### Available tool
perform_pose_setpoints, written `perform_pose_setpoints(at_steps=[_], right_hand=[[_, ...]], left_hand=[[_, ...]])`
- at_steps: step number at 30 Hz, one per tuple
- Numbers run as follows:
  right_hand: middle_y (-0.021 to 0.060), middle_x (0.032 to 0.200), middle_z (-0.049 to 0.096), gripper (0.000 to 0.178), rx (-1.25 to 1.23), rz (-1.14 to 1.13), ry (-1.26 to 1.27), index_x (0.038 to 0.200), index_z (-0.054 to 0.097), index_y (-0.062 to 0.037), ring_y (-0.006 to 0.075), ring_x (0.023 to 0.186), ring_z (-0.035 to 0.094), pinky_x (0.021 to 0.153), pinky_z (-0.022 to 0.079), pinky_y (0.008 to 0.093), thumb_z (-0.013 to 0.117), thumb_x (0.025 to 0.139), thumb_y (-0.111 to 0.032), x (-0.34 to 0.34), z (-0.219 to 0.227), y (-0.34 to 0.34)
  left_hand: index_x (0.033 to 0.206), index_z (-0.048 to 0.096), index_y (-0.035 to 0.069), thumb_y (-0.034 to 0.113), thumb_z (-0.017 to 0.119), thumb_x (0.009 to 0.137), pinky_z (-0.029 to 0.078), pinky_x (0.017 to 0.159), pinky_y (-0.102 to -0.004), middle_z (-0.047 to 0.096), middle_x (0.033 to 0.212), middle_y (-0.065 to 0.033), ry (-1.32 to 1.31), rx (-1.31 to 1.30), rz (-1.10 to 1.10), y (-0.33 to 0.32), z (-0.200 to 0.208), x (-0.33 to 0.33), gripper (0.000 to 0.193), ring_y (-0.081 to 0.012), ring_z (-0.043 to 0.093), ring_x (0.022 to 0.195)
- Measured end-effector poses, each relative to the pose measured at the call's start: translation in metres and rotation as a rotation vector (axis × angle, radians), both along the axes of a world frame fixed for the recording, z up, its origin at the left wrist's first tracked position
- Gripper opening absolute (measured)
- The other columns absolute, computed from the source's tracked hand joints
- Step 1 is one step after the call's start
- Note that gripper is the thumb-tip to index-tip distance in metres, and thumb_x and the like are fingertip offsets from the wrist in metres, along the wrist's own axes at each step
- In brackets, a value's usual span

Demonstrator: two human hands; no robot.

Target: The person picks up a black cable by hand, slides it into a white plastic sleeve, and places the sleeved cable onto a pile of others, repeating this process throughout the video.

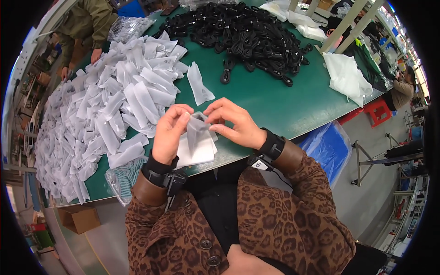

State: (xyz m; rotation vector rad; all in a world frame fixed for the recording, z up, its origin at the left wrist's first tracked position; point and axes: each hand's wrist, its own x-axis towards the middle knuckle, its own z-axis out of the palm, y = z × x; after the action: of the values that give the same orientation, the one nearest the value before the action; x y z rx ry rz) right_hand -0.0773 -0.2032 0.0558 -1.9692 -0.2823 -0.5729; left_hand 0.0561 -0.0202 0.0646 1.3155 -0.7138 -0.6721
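Over the green table, both hands, left hand and right hand, pinch one frosted pouch.

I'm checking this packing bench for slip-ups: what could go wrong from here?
1. The small translucent bag is pinched only at its top by the left hand and right hand; it might slip or tear.
2. The stack of flat bags beneath lies at the green table's edge and could slide off.
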Motion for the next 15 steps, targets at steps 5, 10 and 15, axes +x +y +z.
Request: perform_pose_setpoints(at_steps=[5, 10, 15], right_hand=[[0.0118, 0.111, 0.061, 0.023, -0.402, -0.374, -0.15, 0.107, 0.066, -0.0061, 0.0299, 0.098, 0.06, 0.084, 0.052, 0.0383, 0.07, 0.085, -0.009, 0.028, 0.006, -0.057], [0.0141, 0.114, 0.062, 0.041, -0.988, -1.208, 0.026, 0.124, 0.06, -0.0137, 0.0364, 0.106, 0.058, 0.09, 0.051, 0.0438, 0.07, 0.086, -0.026, 0.04, -0.042, -0.204], [0.0117, 0.113, 0.062, 0.043, -0.786, -0.932, 0.246, 0.124, 0.058, -0.0157, 0.0354, 0.105, 0.058, 0.087, 0.05, 0.0473, 0.071, 0.085, -0.03, 0.017, -0.06, -0.211]], left_hand=[[0.104, 0.062, 0.001, 0.015, 0.06, 0.097, 0.04, 0.065, -0.0202, 0.059, 0.108, -0.0038, 0.113, -0.092, 0.103, 0.019, 0.018, 0.065, 0.015, -0.0049, 0.048, 0.071], [0.111, 0.061, 0.0, 0.013, 0.06, 0.096, 0.047, 0.067, -0.0254, 0.061, 0.104, -0.0052, -0.882, 0.007, 0.892, 0.031, 0.017, 0.107, 0.02, -0.0117, 0.057, 0.077], [0.108, 0.063, 0.004, 0.007, 0.069, 0.086, 0.049, 0.074, -0.0296, 0.06, 0.106, -0.0077, -0.738, 0.266, 0.259, 0.032, -0.014, 0.014, 0.023, -0.0197, 0.06, 0.09]])
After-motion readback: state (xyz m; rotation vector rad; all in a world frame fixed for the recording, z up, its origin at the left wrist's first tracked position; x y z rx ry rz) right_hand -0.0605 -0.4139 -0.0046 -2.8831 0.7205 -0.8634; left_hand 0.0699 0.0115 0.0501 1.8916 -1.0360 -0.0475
